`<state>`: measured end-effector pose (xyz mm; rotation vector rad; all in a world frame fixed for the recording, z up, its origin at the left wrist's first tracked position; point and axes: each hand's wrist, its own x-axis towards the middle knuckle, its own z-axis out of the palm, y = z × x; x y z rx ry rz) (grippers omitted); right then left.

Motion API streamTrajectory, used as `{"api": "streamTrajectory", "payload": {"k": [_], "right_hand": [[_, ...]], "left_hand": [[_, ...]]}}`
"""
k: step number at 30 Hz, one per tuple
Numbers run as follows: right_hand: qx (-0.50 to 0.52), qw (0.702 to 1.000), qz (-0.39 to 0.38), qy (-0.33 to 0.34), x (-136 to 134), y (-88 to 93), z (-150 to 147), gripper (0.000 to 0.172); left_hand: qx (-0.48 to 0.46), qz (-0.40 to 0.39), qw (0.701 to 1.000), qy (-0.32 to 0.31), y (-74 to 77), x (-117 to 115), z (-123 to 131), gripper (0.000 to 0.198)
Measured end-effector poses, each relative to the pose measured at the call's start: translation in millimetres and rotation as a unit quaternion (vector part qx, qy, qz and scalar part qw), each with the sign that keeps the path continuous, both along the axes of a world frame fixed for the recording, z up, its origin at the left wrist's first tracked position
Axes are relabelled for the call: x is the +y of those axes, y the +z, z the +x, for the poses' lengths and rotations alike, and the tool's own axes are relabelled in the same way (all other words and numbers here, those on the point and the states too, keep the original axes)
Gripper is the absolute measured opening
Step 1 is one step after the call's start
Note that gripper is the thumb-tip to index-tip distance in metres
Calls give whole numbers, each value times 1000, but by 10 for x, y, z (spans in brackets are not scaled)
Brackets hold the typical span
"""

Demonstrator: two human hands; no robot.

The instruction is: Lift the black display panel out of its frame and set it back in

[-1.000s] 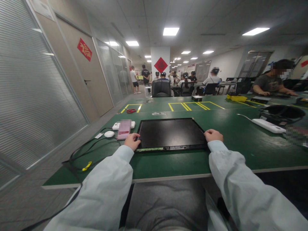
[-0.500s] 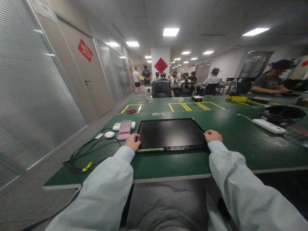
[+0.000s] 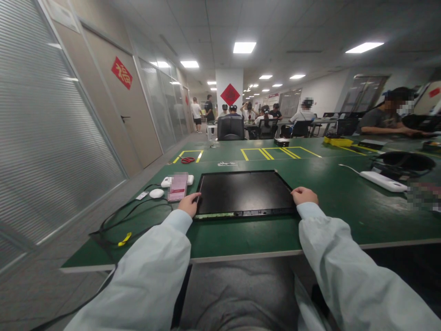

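Note:
A black display panel (image 3: 246, 191) lies flat on the green table (image 3: 241, 241), screen side up. Along its near edge runs a dark strip with a green section (image 3: 217, 215) at the left. My left hand (image 3: 188, 205) is at the panel's left edge, fingers closed against the frame. On the opposite side my right hand (image 3: 304, 196) pinches the right edge, its fingers curled. The undersides of both grips are hidden.
Left of the panel are a phone (image 3: 178, 187), a white round object (image 3: 156, 193) and black cables (image 3: 126, 214). Farther back lie red-handled scissors (image 3: 188, 160). On the right are a white power strip (image 3: 383, 181) and a yellow object (image 3: 338, 141). A person (image 3: 389, 115) sits far right.
My left thumb has drawn back from the panel's surface towards its edge. The right hand and the panel stay almost where they were.

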<state>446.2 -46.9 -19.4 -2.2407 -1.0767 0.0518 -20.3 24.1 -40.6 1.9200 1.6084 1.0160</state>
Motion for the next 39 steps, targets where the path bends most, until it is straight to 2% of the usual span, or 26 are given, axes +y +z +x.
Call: {"api": "streamTrajectory", "payload": {"k": [3, 7, 10, 16, 21, 26, 30, 39], "right_hand": [[5, 1000, -5, 5, 19, -8, 32, 14], [10, 1000, -13, 8, 33, -18, 58, 15], [14, 1000, -17, 6, 33, -19, 62, 16], [10, 1000, -10, 3, 19, -30, 46, 17], [6, 1000, 7, 0, 5, -38, 36, 15], [11, 1000, 14, -3, -10, -25, 24, 14], [16, 1000, 10, -3, -22, -15, 13, 15], [28, 1000, -5, -3, -22, 0, 14, 17]], "left_hand": [[-71, -7, 997, 13, 22, -28, 8, 17], [-178, -16, 984, 19, 83, -57, 42, 33], [-243, -30, 969, 20, 138, -71, 58, 34], [-338, -43, 938, 63, 176, -74, 77, 18], [-394, -88, 908, 112, 161, -50, 63, 27], [-430, -127, 883, 135, 141, 21, 76, 30], [-438, -141, 877, 138, 119, 56, 95, 31], [-413, -87, 898, 123, 179, -54, 48, 25]]}}
